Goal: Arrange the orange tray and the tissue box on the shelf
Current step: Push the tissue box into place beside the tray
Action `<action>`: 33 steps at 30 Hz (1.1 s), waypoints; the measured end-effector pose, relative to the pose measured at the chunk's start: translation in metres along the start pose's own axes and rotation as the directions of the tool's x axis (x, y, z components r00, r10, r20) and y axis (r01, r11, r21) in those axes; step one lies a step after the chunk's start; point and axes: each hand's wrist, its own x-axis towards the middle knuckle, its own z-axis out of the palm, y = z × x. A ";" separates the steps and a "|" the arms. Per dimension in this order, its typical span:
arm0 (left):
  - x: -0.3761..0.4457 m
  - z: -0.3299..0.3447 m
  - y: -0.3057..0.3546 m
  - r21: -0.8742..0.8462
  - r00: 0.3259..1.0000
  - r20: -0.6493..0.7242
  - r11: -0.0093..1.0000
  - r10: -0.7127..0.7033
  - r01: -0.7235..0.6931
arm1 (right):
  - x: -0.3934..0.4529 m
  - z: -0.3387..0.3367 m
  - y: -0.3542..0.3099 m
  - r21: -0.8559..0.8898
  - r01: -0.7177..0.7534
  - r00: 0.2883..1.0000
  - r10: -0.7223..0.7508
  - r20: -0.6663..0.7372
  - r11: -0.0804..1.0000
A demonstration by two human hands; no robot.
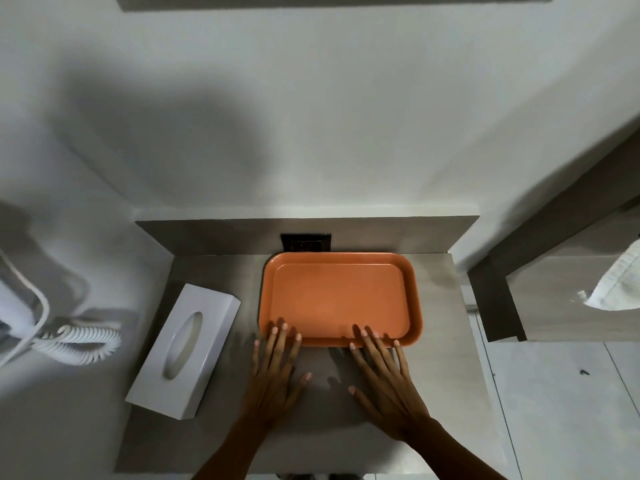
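Note:
An empty orange tray (341, 299) lies flat on the grey shelf (440, 375), pushed against the shelf's back wall. To its left a white tissue box (185, 351) lies at an angle, its oval slot facing up. My left hand (275, 372) is flat with fingers spread, its fingertips touching the tray's near left rim. My right hand (384, 379) is also flat and spread, with fingertips on the tray's near right rim. Neither hand grips anything.
A dark wall socket (306, 243) sits just behind the tray. A white coiled cord (79, 341) hangs on the wall at the left. At the right stands a wooden counter (554, 306) with a white towel (620, 285), and tiled floor lies below it.

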 end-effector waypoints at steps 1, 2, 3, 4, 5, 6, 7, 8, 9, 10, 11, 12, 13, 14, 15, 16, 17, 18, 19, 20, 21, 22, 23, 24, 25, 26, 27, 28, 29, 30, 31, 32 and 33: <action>-0.002 -0.005 -0.002 -0.005 1.000 -0.014 1.000 -0.026 0.026 | 0.004 -0.003 -0.005 0.003 0.040 0.999 -0.040 -0.008 0.999; -0.005 -0.012 -0.006 -0.011 0.997 -0.025 0.998 -0.069 0.068 | 0.011 -0.005 -0.010 0.011 0.080 0.997 -0.080 -0.007 0.997; -0.007 -0.018 -0.010 -0.019 0.993 -0.030 0.993 -0.117 0.116 | 0.017 -0.006 -0.017 0.023 0.108 0.994 -0.108 -0.002 0.994; -0.011 -0.027 -0.018 -0.032 0.984 -0.046 0.985 -0.170 0.169 | 0.026 -0.007 -0.027 0.033 0.139 0.990 -0.139 0.003 0.990; -0.015 -0.035 -0.027 -0.049 0.973 -0.070 0.975 -0.218 0.215 | 0.035 -0.007 -0.038 0.040 0.169 0.985 -0.170 0.004 0.985; -0.020 -0.044 -0.038 -0.065 0.961 -0.093 0.965 -0.261 0.256 | 0.043 -0.006 -0.050 0.049 0.199 0.980 -0.200 0.000 0.979; -0.025 -0.052 -0.050 -0.070 0.946 -0.117 0.952 -0.303 0.297 | 0.051 -0.004 -0.064 0.065 0.237 0.971 -0.237 -0.011 0.969; -0.028 -0.058 -0.060 -0.072 0.930 -0.137 0.940 -0.342 0.335 | 0.058 -0.002 -0.074 0.096 0.274 0.962 -0.273 -0.022 0.957; -0.035 -0.063 -0.071 -0.082 0.909 -0.156 0.922 -0.388 0.379 | 0.065 0.000 -0.087 0.138 0.313 0.950 -0.312 -0.026 0.940; -0.043 -0.067 -0.082 -0.105 0.884 -0.170 0.900 -0.436 0.423 | 0.071 0.002 -0.101 0.180 0.338 0.940 -0.340 -0.023 0.924; -0.052 -0.069 -0.094 -0.131 0.858 -0.174 0.875 -0.483 0.466 | 0.076 0.006 -0.116 0.209 0.347 0.936 -0.351 -0.017 0.915; -0.062 -0.069 -0.104 -0.150 0.833 -0.175 0.851 -0.524 0.504 | 0.079 0.011 -0.130 0.227 0.345 0.936 -0.353 -0.007 0.911; -0.069 -0.069 -0.112 -0.166 0.818 -0.169 0.834 -0.550 0.526 | 0.081 0.016 -0.141 0.235 0.337 0.938 -0.347 0.000 0.912; -0.077 -0.067 -0.120 -0.186 0.808 -0.159 0.821 -0.567 0.539 | 0.083 0.021 -0.152 0.238 0.332 0.939 -0.344 0.008 0.913; -0.082 -0.065 -0.127 -0.211 0.805 -0.151 0.814 -0.574 0.541 | 0.086 0.026 -0.163 0.232 0.329 0.940 -0.341 0.016 0.915; -0.086 -0.063 -0.133 -0.232 0.807 -0.145 0.813 -0.572 0.534 | 0.088 0.031 -0.172 0.217 0.329 0.940 -0.341 0.020 0.919; -0.089 -0.062 -0.139 -0.240 0.810 -0.145 0.815 -0.568 0.528 | 0.091 0.037 -0.180 0.197 0.337 0.938 -0.347 0.020 0.921; -0.090 -0.061 -0.143 -0.240 0.813 -0.141 0.816 -0.565 0.525 | 0.094 0.041 -0.186 0.180 0.344 0.935 -0.353 0.025 0.922; -0.091 -0.059 -0.147 -0.237 0.814 -0.133 0.816 -0.565 0.528 | 0.097 0.045 -0.192 0.170 0.344 0.933 -0.357 0.050 0.923; -0.092 -0.057 -0.149 -0.234 0.814 -0.134 0.816 -0.566 0.529 | 0.100 0.049 -0.197 0.165 0.337 0.931 -0.355 0.087 0.927; -0.092 -0.055 -0.150 -0.230 0.813 -0.144 0.818 -0.564 0.527 | 0.104 0.054 -0.200 0.161 0.333 0.928 -0.353 0.118 0.929; -0.091 -0.053 -0.151 -0.226 0.809 -0.152 0.817 -0.568 0.531 | 0.108 0.058 -0.202 0.153 0.333 0.926 -0.353 0.134 0.930; -0.091 -0.052 -0.152 -0.223 0.803 -0.147 0.810 -0.578 0.542 | 0.112 0.061 -0.202 0.141 0.335 0.925 -0.353 0.141 0.932; -0.090 -0.050 -0.153 -0.212 0.794 -0.132 0.800 -0.593 0.562 | 0.115 0.065 -0.202 0.123 0.340 0.923 -0.356 0.146 0.932; -0.089 -0.048 -0.154 -0.191 0.788 -0.124 0.793 -0.604 0.578 | 0.117 0.069 -0.202 0.095 0.351 0.922 -0.361 0.138 0.932; -0.088 -0.045 -0.156 -0.166 0.784 -0.125 0.792 -0.608 0.587 | 0.117 0.074 -0.200 0.060 0.362 0.923 -0.367 0.119 0.930; -0.087 -0.042 -0.157 -0.150 0.780 -0.130 0.790 -0.612 0.595 | 0.116 0.080 -0.198 0.033 0.364 0.926 -0.365 0.099 0.931; -0.086 -0.041 -0.159 -0.145 0.775 -0.135 0.786 -0.618 0.601 | 0.115 0.085 -0.197 0.020 0.362 0.928 -0.362 0.085 0.932; -0.084 -0.039 -0.160 -0.145 0.769 -0.135 0.780 -0.625 0.608 | 0.114 0.090 -0.195 0.020 0.359 0.930 -0.359 0.077 0.933; -0.081 -0.037 -0.161 -0.148 0.762 -0.133 0.773 -0.634 0.617 | 0.112 0.095 -0.193 0.028 0.353 0.933 -0.354 0.067 0.935; -0.079 -0.035 -0.161 -0.151 0.755 -0.131 0.765 -0.643 0.626 | 0.112 0.099 -0.192 0.038 0.347 0.935 -0.348 0.060 0.937; -0.077 -0.033 -0.160 -0.157 0.748 -0.126 0.758 -0.651 0.633 | 0.111 0.102 -0.191 0.041 0.338 0.938 -0.340 0.060 0.940; -0.077 -0.032 -0.159 -0.166 0.743 -0.124 0.752 -0.658 0.638 | 0.111 0.102 -0.191 0.038 0.335 0.940 -0.336 0.063 0.942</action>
